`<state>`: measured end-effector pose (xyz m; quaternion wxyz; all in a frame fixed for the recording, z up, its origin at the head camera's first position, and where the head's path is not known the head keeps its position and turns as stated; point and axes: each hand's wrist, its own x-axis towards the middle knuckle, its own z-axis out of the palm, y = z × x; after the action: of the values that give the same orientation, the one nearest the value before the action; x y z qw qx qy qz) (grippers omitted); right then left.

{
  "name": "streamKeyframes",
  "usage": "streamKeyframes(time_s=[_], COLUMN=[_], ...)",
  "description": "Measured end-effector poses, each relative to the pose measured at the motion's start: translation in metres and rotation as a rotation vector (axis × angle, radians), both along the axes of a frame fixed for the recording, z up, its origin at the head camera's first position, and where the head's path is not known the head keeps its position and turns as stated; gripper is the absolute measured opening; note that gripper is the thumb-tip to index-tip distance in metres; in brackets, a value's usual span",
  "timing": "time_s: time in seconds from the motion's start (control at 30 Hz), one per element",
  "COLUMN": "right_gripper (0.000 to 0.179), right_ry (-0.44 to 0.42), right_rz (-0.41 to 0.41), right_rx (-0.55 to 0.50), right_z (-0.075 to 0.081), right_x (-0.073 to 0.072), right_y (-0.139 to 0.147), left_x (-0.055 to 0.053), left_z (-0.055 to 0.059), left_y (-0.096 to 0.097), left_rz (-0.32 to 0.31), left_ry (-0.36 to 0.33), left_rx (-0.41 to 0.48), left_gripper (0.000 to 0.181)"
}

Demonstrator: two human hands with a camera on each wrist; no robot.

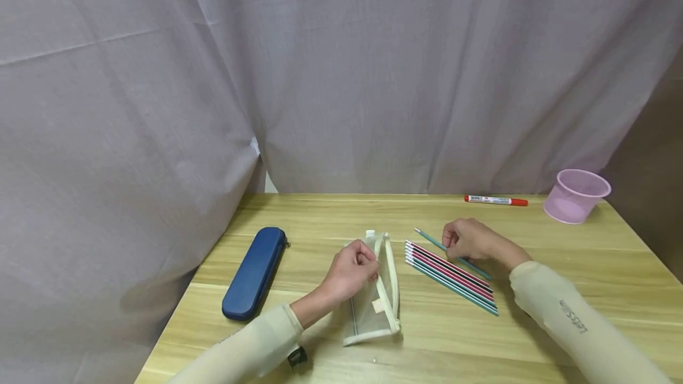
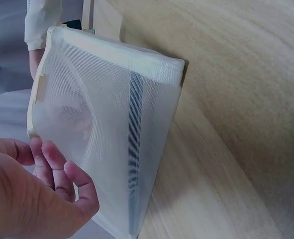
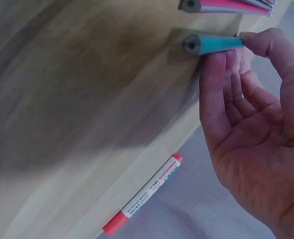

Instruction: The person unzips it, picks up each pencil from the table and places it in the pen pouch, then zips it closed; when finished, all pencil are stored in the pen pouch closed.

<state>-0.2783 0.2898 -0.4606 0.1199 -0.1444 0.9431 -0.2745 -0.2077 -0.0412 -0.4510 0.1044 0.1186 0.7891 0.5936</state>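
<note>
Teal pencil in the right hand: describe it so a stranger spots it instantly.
On the wooden table, right of the mesh pouch, lies a row of pencils. Beyond these is the teal pencil, the only one apart from them, pinched by the right hand.

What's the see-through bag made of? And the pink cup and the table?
The bag looks like thin mesh, maybe nylon: a fine grid shows up close. The pink cup could be plastic or painted metal; its even pink colour doesn't settle it. The table looks like smooth wood, with streaky grain, though that could be printed.
</note>
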Motion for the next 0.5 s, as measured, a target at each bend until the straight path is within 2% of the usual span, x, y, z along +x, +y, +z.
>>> streamKeyframes(time_s=[0.13, 0.2, 0.3, 0.37, 0.43, 0.5], right_gripper=[0.019, 0.020, 0.021, 0.020, 0.021, 0.023], right_ry=[-0.034, -0.024, 0.038, 0.109, 0.138, 0.148], right_rz=[0.015, 0.013, 0.006, -0.001, -0.014, -0.022], right_rx=[-0.035, -0.026, -0.005, -0.006, -0.059, -0.158], right_z=[-0.001, 0.002, 0.011, 0.019, 0.026, 0.033], right_x=[-0.003, -0.002, 0.000, 0.003, 0.007, 0.012], right_y=[0.007, 0.010, 0.011, 0.010, 0.006, 0.000], left_x=[0.000, 0.000, 0.000, -0.001, -0.001, -0.001], left_z=[-0.001, -0.001, -0.001, -0.001, -0.002, -0.002], left_y=[0.000, 0.000, 0.000, 0.001, 0.001, 0.002], left_rz=[-0.007, -0.007, -0.004, -0.002, 0.005, 0.010], left_ry=[0.003, 0.009, 0.016, 0.018, 0.015, 0.012], left_rx=[-0.017, -0.020, -0.022, -0.024, -0.032, -0.034], left_gripper=[0.010, 0.009, 0.008, 0.008, 0.007, 0.008])
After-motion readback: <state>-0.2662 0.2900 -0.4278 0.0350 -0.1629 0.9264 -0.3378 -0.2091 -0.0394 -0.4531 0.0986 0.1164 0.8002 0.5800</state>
